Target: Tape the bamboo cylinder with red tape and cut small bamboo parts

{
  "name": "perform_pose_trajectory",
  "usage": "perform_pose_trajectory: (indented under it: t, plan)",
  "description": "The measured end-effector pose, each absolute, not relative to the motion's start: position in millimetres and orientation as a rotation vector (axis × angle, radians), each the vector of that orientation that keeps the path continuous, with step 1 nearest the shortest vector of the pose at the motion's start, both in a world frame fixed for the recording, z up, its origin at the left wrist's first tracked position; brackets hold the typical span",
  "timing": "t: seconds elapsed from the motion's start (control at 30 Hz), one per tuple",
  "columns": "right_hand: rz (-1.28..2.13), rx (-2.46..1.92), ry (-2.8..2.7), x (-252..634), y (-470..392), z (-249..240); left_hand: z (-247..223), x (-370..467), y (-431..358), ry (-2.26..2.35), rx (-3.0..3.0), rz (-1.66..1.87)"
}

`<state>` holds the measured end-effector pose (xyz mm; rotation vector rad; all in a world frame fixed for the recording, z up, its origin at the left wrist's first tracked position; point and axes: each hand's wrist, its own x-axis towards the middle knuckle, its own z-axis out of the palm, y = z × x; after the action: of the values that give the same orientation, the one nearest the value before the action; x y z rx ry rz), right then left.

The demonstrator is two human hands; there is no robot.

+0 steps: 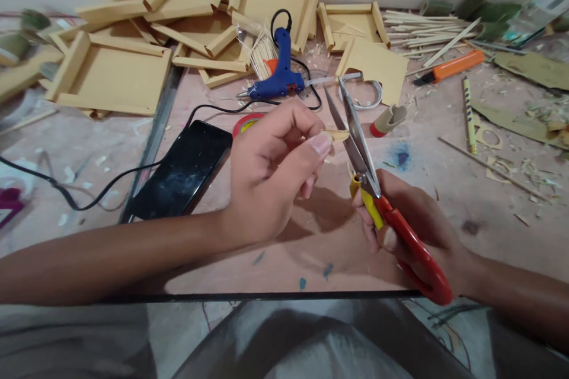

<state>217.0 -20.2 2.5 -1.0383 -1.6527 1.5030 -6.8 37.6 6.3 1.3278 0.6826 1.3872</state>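
Pinkish and paint-flecked, the worktop (444, 189) fills the frame and is littered with shavings and craft clutter. At centre, the left hand (271, 177) has its thumb and fingers pressed together on a small pale sliver (336, 135), pinching it at one end so the free tip pokes to the right, into the reach of the blades. The right hand (413, 225), at lower right of centre, is clamped around the red and yellow handles of a pair of scissors (362, 157); the blades stand apart, pointing toward the top of the frame, with the sliver touching them at the open V, a hold that looks meant to let the edges bite close to the fingertips. Just behind the hands, at upper centre, a blue glue gun (280, 74) rests on its stand with its black cord looping away, nozzle kept off the surface. A black phone (184, 169) lies flat at centre left with a cable running off to the left edge. Several pale flat trays (111, 74) are heaped along the upper left, out of the way against the wall. An orange cutter (453, 65) lies at upper right beside a loose bundle of thin sticks (422, 26).
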Motion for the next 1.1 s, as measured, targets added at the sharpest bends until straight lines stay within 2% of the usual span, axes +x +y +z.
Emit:
perform_pose_trajectory:
  t: [0.73,0.93,1.1]
  plan:
    - [1.437,-1.076,-1.571,218,-18,5,7,-9,38,0.658,1.363,1.318]
    - [1.445,-1.185,-1.387,210,-7,26,8,-10,36,0.654,1.467,0.841]
    - [1.476,-1.193,-1.339,203,-9,22,6,-9,33,0.599,1.583,0.559]
